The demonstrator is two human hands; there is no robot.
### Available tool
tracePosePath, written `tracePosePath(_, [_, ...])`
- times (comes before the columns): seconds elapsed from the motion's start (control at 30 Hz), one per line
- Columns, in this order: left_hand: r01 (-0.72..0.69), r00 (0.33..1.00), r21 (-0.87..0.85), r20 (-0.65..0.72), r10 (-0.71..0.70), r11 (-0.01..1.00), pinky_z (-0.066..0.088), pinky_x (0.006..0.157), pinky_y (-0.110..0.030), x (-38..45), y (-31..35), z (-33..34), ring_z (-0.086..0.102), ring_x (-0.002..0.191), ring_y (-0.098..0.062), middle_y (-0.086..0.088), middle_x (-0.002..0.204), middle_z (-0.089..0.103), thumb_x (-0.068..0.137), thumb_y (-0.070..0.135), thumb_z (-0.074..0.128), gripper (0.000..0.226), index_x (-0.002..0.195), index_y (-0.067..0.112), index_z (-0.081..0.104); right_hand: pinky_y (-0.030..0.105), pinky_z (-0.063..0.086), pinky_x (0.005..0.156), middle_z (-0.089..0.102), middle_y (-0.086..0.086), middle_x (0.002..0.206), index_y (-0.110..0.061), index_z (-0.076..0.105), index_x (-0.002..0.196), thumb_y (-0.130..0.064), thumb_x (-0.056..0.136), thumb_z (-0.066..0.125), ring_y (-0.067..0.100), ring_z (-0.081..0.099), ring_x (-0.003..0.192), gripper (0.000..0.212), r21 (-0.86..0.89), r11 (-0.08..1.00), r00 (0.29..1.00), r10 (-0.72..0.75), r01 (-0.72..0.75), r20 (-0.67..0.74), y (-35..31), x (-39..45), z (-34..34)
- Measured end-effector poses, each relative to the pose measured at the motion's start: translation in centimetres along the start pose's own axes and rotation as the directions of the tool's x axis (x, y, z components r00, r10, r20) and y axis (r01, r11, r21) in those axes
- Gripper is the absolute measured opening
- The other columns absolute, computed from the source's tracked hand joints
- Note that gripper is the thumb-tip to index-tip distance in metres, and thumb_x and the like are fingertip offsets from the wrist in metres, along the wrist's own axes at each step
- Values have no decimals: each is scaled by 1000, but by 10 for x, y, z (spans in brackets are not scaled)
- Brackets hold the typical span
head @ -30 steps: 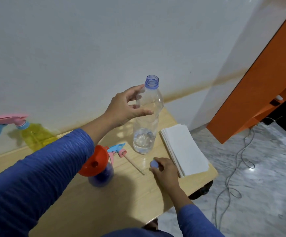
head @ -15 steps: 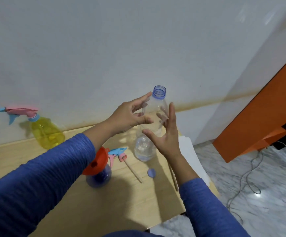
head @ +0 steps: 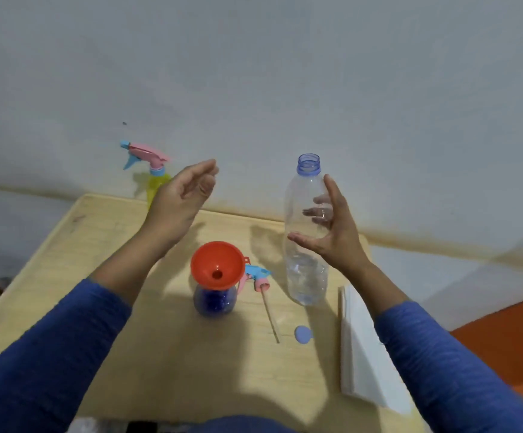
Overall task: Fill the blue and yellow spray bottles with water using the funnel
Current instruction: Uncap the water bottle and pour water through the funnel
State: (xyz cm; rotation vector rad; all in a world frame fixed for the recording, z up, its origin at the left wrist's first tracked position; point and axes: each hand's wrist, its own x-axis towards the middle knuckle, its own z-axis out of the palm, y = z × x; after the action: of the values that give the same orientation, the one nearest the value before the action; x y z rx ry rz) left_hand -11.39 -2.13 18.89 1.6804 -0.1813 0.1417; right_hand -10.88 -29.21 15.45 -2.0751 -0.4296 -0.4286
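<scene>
The small blue spray bottle (head: 212, 304) stands mid-table with the orange-red funnel (head: 217, 265) in its neck. Its pink-and-blue spray head (head: 258, 275) lies beside it, tube pointing toward me. At the wall stands the yellow spray bottle (head: 155, 185) with its spray head on, partly hidden by my left hand (head: 183, 198). That hand hovers open and holds nothing. My right hand (head: 332, 234) grips a clear, uncapped water bottle (head: 305, 276) upright, with a little water at its bottom. The bottle's blue cap (head: 302, 334) lies on the table.
A white stack of paper (head: 366, 357) lies along the right edge of the wooden table (head: 82, 276). A pale wall is right behind the table. An orange surface (head: 510, 345) shows at the lower right.
My left hand let go of the water bottle and drew away to the left. My right hand closed around the bottle. The view swung to face the table.
</scene>
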Motion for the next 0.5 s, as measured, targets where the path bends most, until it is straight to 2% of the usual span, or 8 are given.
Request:
tracePosePath(0.07, [66, 987, -20, -143, -68, 998, 43, 93, -12, -30, -28, -20, 53, 115, 1, 4, 127, 57, 81, 48, 48, 57, 131, 20, 48, 21, 49, 87, 45, 12, 120, -63, 18, 132, -18, 57, 89, 13, 62, 97, 113, -30, 998, 994, -43, 46, 104, -1, 11, -1])
tracePosePath(0.13, [156, 965, -31, -206, -159, 987, 43, 92, -12, -61, -63, -29, 53, 117, -5, 0, 130, 56, 81, 50, 53, 60, 132, 19, 46, 19, 48, 86, 46, 10, 121, -64, 17, 133, -19, 57, 89, 12, 61, 96, 113, -54, 995, 973, -71, 85, 221, -4, 21, -2])
tracePosePath(0.17, [208, 954, -49, -212, -214, 977, 43, 94, -16, -75, -81, -29, 52, 119, -6, -1, 131, 54, 79, 54, 60, 65, 132, 19, 46, 20, 48, 86, 47, 7, 122, -63, 18, 133, -19, 58, 89, 13, 61, 96, 113, -69, 992, 956, -84, 108, 282, -6, 25, -4])
tracePosePath(0.23, [294, 938, -65, -171, -301, 953, 42, 101, -28, -99, -109, -22, 49, 123, -7, 2, 134, 51, 61, 65, 70, 89, 134, 21, 44, 22, 48, 87, 47, 4, 123, -58, 19, 136, -18, 59, 89, 16, 60, 97, 111, -101, 982, 909, -107, 161, 403, -10, 31, -6])
tracePosePath(0.33, [341, 936, -26, -86, -342, 940, 37, 103, -28, -115, -138, 1, 41, 129, -7, 8, 137, 44, 40, 74, 75, 112, 135, 27, 39, 22, 46, 89, 45, 5, 121, -60, 18, 135, -17, 60, 88, 19, 60, 97, 111, -130, 960, 816, -135, 248, 562, -13, 38, -7])
tracePosePath(0.43, [361, 929, 59, -111, -354, 931, 41, 99, -28, -115, -148, 21, 46, 123, -8, 15, 129, 47, 39, 62, 80, 107, 134, 33, 40, 7, 40, 87, 44, 6, 118, -65, 13, 134, -18, 62, 87, 16, 58, 95, 113, -148, 929, 709, -149, 339, 689, -9, 40, -5])
tracePosePath(0.5, [347, 933, 100, -139, -333, 932, 47, 89, -22, -111, -148, 28, 55, 110, -7, 19, 119, 54, 41, 58, 77, 98, 130, 33, 44, 5, 39, 86, 43, 5, 116, -66, 13, 133, -17, 63, 87, 15, 56, 96, 113, -156, 920, 649, -127, 360, 750, -6, 40, -4])
